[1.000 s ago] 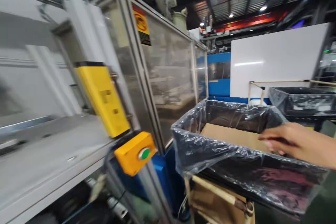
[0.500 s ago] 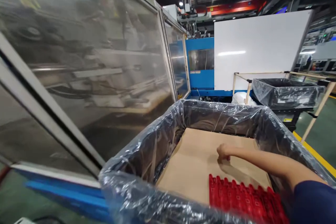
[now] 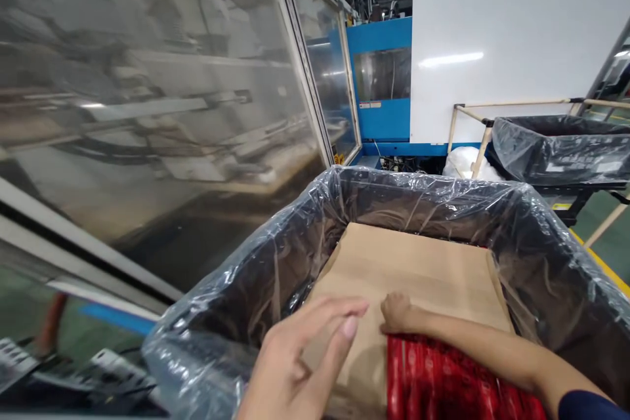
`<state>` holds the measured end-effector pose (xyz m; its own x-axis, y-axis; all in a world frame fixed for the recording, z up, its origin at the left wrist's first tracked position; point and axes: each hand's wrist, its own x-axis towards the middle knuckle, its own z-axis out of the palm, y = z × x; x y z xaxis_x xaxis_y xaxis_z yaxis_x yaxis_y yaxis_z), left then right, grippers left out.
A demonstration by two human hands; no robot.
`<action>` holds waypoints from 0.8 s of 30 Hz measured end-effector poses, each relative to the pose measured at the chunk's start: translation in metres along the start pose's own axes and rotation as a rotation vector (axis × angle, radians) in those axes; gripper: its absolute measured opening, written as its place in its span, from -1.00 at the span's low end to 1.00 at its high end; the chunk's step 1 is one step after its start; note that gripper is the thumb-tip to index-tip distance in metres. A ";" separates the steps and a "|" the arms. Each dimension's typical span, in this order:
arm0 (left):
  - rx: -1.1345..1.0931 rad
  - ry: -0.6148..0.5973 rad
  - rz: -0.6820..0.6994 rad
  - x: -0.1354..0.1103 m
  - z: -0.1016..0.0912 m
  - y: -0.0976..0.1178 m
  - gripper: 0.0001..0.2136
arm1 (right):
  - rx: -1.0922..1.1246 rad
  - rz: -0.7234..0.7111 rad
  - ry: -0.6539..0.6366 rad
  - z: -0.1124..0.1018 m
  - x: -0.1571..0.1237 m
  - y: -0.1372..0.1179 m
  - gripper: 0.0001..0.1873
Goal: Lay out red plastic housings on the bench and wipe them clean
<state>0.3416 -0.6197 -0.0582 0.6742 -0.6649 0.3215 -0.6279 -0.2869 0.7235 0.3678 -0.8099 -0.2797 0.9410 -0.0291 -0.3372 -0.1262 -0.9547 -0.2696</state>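
Observation:
A large bin lined with clear plastic film (image 3: 428, 187) stands before me, with a sheet of brown cardboard (image 3: 418, 256) lying inside. On the cardboard's near right part rests a row of glossy red plastic parts (image 3: 443, 374), ribbed and partly blurred. My right hand (image 3: 396, 313) reaches across them, its fingers curled down at their far left corner. Whether anything is within those fingers is hidden. Lower and nearer to me, my left hand (image 3: 308, 351) hovers over the cardboard with fingers stretched and a small gap between thumb and forefinger; nothing shows in it.
A framed clear machine panel (image 3: 197, 111) runs along the left. Behind the bin stand a blue machine (image 3: 384, 115) and a white board (image 3: 497, 46). To the right, another film-lined bin (image 3: 566, 151) sits by a pipe-frame rack (image 3: 522, 104).
My left hand has come into view from below. My right hand has moved nearer and left, from bare cardboard to the red parts' corner. The view has tilted down.

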 end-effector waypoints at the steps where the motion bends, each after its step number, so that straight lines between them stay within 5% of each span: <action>1: -0.037 -0.041 -0.082 0.007 0.001 -0.003 -0.78 | 0.067 -0.017 -0.014 -0.007 0.001 0.002 -0.72; 5: -0.278 -0.204 -0.333 0.029 0.006 -0.031 -0.45 | 0.396 -0.182 -0.026 -0.051 -0.003 0.019 -0.73; 10: -0.234 -0.397 -0.451 0.046 0.015 -0.051 -0.14 | 0.750 -0.407 0.164 -0.114 -0.027 0.023 -0.55; 15: -0.455 -0.507 -0.524 0.061 0.031 -0.048 -0.53 | 0.861 -0.386 0.318 -0.147 -0.053 0.026 -0.36; 19: -0.547 -0.451 -0.503 0.064 0.031 -0.049 -0.56 | 0.638 -0.098 0.267 -0.121 -0.044 0.044 -0.43; 24: -0.586 -0.314 -0.460 0.064 0.022 -0.052 -0.58 | 0.188 0.215 -0.041 -0.030 -0.025 0.021 -0.74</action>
<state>0.4089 -0.6623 -0.0890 0.6199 -0.7561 -0.2099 0.0499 -0.2289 0.9722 0.3506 -0.8380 -0.2496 0.8731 -0.2092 -0.4404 -0.3813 -0.8559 -0.3494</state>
